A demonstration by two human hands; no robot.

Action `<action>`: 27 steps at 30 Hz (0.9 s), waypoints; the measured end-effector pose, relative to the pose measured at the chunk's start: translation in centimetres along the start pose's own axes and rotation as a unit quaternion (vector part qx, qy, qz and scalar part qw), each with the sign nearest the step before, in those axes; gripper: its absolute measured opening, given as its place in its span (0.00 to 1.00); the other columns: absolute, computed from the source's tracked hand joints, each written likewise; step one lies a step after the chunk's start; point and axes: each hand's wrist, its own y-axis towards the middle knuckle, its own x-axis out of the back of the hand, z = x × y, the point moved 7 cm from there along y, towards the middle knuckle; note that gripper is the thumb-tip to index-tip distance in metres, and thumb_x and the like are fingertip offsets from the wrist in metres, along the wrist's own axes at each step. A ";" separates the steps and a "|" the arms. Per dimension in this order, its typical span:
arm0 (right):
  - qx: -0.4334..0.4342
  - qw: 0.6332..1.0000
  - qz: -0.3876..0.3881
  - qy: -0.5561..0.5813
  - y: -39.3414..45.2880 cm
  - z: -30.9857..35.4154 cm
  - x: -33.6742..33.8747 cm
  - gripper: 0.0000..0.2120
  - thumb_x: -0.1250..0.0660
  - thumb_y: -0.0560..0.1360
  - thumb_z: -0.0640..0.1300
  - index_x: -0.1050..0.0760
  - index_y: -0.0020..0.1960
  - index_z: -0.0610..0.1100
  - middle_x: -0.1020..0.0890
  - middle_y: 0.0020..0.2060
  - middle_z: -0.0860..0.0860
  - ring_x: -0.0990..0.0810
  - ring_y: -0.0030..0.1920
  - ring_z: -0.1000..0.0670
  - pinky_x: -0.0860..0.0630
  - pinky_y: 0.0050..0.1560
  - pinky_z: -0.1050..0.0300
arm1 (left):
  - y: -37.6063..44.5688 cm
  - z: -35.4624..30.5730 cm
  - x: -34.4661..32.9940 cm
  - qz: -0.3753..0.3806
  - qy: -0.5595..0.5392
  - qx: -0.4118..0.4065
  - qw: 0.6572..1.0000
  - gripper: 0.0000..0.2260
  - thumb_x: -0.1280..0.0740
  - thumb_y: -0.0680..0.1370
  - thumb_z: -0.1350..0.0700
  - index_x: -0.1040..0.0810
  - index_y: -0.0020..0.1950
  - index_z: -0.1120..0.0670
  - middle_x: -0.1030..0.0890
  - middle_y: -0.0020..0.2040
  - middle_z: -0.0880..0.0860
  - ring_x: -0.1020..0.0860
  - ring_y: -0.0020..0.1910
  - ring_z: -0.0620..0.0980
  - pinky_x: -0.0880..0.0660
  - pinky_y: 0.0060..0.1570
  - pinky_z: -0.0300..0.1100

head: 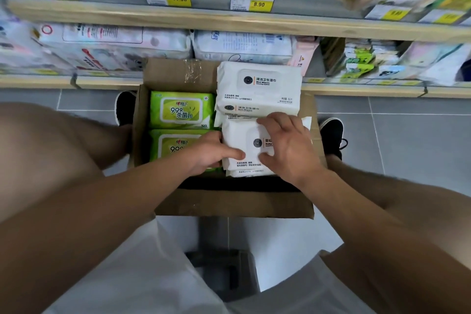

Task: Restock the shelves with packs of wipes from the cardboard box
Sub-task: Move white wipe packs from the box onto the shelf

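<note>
An open cardboard box (pixel 234 202) stands on the floor between my feet, below the shelves. Inside, two green wipe packs (pixel 181 109) lie on the left and white wipe packs (pixel 258 86) are stacked on the right. My left hand (pixel 211 151) grips the left edge of the nearest white wipe pack (pixel 239 135), thumb on top. My right hand (pixel 285 146) lies over the same pack from the right, fingers spread and curled on its far edge and thumb on its front. Further white packs lie under it.
The lower shelf (pixel 102 81) holds white and pastel packs right behind the box. The upper shelf (pixel 216 20) shows a bare grey stretch behind price tags 11.90 and 8.90. My knees flank the box; black shoes (pixel 331 135) sit beside it on grey tiles.
</note>
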 end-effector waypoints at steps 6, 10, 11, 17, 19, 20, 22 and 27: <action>-0.031 0.995 0.096 -0.021 -0.5 -1.4 -0.3 0.52 0.24 0.60 0.62 0.47 0.76 0.54 0.37 0.71 0.53 0.43 0.72 0.46 0.48 0.73 0.45 | -2.3 -3.6 0.1 -0.055 0.198 -0.162 0.965 0.39 0.20 0.59 0.62 0.31 0.67 0.50 0.24 0.57 0.44 0.25 0.54 0.44 0.28 0.46 0.36; -0.038 0.989 0.141 0.007 -1.2 -1.3 -1.1 0.56 0.24 0.59 0.61 0.52 0.76 0.52 0.32 0.67 0.49 0.33 0.65 0.43 0.35 0.65 0.47 | -3.5 -4.5 -0.8 -0.076 0.315 -0.258 0.910 0.45 0.19 0.57 0.59 0.34 0.71 0.52 0.28 0.62 0.48 0.29 0.57 0.45 0.34 0.52 0.37; -0.034 0.991 0.132 0.004 -1.3 -1.2 -1.0 0.55 0.24 0.59 0.60 0.51 0.76 0.52 0.31 0.66 0.48 0.32 0.64 0.42 0.33 0.64 0.47 | -3.6 -4.5 -0.8 -0.079 0.323 -0.267 0.904 0.44 0.19 0.58 0.59 0.34 0.71 0.52 0.28 0.64 0.49 0.29 0.58 0.45 0.34 0.53 0.37; 0.004 0.997 0.057 -0.051 -1.8 -1.4 0.5 0.49 0.26 0.63 0.55 0.50 0.76 0.52 0.32 0.65 0.49 0.34 0.64 0.43 0.35 0.64 0.48 | -5.0 -7.2 0.7 -0.063 0.343 -0.317 0.882 0.36 0.25 0.62 0.59 0.31 0.69 0.50 0.26 0.64 0.48 0.25 0.58 0.44 0.30 0.58 0.38; 0.014 0.996 0.049 -0.074 -1.3 -1.8 0.7 0.50 0.25 0.63 0.55 0.50 0.76 0.53 0.32 0.66 0.50 0.34 0.65 0.43 0.37 0.65 0.48 | -4.8 -9.0 2.0 -0.104 0.358 -0.324 0.870 0.32 0.28 0.64 0.62 0.29 0.68 0.50 0.24 0.63 0.49 0.25 0.58 0.45 0.30 0.59 0.39; 0.014 0.995 0.054 -0.078 -1.0 -2.1 0.5 0.50 0.25 0.63 0.55 0.51 0.76 0.53 0.32 0.66 0.50 0.34 0.65 0.43 0.38 0.65 0.48 | -4.3 -9.9 2.5 -0.128 0.379 -0.328 0.855 0.30 0.28 0.67 0.63 0.29 0.68 0.51 0.24 0.63 0.51 0.25 0.59 0.47 0.30 0.58 0.40; 0.011 0.994 0.071 -0.077 -0.4 -2.5 0.1 0.49 0.26 0.64 0.54 0.51 0.76 0.53 0.32 0.66 0.50 0.34 0.65 0.43 0.38 0.66 0.48 | -2.7 -11.6 2.8 -0.165 0.447 -0.330 0.815 0.28 0.28 0.70 0.60 0.30 0.70 0.54 0.26 0.65 0.55 0.26 0.61 0.54 0.31 0.58 0.43; 0.016 0.995 0.071 -0.072 0.4 -2.7 -0.3 0.49 0.27 0.64 0.54 0.52 0.76 0.53 0.33 0.65 0.51 0.34 0.64 0.43 0.39 0.66 0.49 | 3.4 -15.2 0.4 -0.161 0.545 -0.315 0.760 0.32 0.31 0.72 0.51 0.37 0.74 0.56 0.33 0.73 0.57 0.35 0.71 0.57 0.36 0.68 0.48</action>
